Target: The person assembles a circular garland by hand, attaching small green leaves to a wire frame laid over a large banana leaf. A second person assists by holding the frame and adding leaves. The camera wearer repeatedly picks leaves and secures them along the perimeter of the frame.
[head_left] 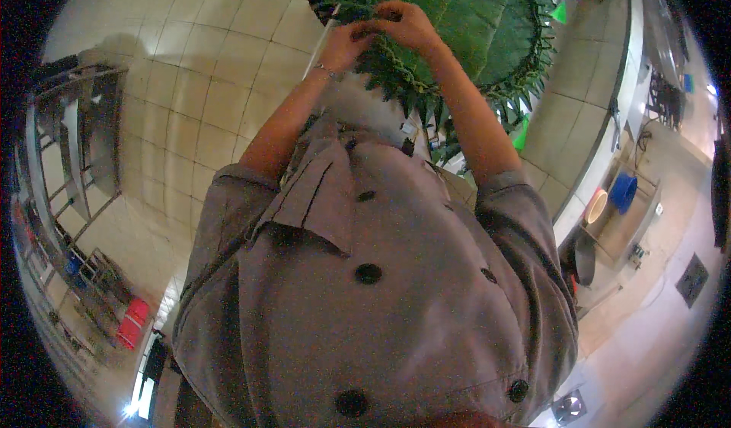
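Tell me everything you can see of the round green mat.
The mat looks made of leaves: a broad, dark green face crossed by thin pale lines like leaf ribs. A raised, twisted-looking rim curves around it, with pointed, leaf-like tips sticking outward. It lies ahead of the person, its far part cut off by the picture's top edge. The left hand and right hand meet at its left edge, fingers among the greenery; their exact grip is unclear.

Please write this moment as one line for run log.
left hand: at leafy green border | right hand: same border, beside left | grip: unclear | round green mat: inside border | pale tiles: picture left
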Demonstrator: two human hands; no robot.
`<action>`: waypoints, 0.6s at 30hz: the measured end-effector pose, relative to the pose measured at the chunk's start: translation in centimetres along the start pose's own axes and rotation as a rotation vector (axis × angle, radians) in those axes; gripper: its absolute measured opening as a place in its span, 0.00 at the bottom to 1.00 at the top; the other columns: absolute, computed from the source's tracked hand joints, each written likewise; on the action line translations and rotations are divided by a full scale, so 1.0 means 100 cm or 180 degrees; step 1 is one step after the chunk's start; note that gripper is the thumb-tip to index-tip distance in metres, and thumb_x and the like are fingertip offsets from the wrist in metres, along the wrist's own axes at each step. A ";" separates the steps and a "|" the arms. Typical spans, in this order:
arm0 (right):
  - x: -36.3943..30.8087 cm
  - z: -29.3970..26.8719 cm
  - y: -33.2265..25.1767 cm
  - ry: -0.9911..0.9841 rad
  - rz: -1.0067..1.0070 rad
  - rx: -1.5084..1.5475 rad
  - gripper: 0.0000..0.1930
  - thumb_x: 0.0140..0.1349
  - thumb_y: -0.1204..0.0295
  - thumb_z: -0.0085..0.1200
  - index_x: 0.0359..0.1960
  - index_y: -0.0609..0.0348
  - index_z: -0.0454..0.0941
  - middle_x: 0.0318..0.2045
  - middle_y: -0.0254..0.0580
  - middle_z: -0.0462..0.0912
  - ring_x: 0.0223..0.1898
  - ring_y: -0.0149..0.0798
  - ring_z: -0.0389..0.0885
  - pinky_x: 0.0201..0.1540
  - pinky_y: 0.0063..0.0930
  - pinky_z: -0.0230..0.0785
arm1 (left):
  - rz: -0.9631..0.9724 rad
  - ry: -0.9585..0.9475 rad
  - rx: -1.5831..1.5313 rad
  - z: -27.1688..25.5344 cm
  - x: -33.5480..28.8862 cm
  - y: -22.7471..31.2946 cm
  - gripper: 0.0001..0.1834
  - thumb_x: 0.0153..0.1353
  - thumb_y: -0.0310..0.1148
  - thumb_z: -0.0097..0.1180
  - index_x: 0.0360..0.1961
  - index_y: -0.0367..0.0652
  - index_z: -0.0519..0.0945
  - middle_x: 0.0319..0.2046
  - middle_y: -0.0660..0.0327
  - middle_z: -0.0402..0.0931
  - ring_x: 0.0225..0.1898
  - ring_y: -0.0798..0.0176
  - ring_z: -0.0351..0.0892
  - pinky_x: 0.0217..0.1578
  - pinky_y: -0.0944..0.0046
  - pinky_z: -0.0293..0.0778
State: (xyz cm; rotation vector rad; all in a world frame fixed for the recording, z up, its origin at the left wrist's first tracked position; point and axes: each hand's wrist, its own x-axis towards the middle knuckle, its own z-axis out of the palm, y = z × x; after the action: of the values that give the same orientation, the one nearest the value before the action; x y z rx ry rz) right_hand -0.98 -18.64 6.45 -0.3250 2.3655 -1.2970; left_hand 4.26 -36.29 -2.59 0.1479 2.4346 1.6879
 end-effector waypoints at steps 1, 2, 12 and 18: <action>-0.002 -0.001 0.002 0.0086 0.0051 -0.0037 0.16 0.56 0.62 0.67 0.41 0.59 0.83 0.36 0.37 0.86 0.37 0.31 0.82 0.42 0.28 0.75 | 0.0135 0.0156 0.0044 0.001 -0.001 0.002 0.21 0.62 0.38 0.62 0.54 0.42 0.79 0.37 0.55 0.85 0.41 0.61 0.84 0.44 0.59 0.77; -0.004 -0.003 0.006 0.0182 0.0101 -0.0081 0.15 0.56 0.64 0.67 0.41 0.60 0.83 0.36 0.37 0.86 0.37 0.31 0.82 0.42 0.28 0.75 | 0.0279 0.0309 0.0086 0.002 0.000 0.005 0.22 0.62 0.38 0.62 0.56 0.42 0.78 0.38 0.55 0.85 0.42 0.62 0.84 0.44 0.59 0.77; -0.022 -0.014 0.029 0.0802 0.0309 0.1570 0.13 0.62 0.71 0.62 0.45 0.65 0.79 0.37 0.44 0.86 0.38 0.34 0.84 0.43 0.28 0.80 | 0.0524 -0.0530 0.0128 -0.013 0.023 0.000 0.19 0.59 0.36 0.63 0.52 0.48 0.80 0.41 0.57 0.84 0.42 0.60 0.84 0.47 0.60 0.78; 0.015 -0.009 0.072 0.0856 0.0383 0.0678 0.13 0.60 0.73 0.63 0.45 0.66 0.79 0.36 0.43 0.86 0.36 0.34 0.85 0.41 0.28 0.80 | 0.0357 0.0177 0.0450 0.001 0.015 0.001 0.19 0.56 0.40 0.66 0.49 0.49 0.82 0.40 0.55 0.84 0.40 0.56 0.84 0.45 0.59 0.78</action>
State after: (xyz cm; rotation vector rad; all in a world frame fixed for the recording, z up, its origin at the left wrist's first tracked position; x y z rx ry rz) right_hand -2.70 -14.70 0.39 0.0599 2.3856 -1.6008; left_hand 2.86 -35.88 -2.67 0.2645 2.6328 1.5822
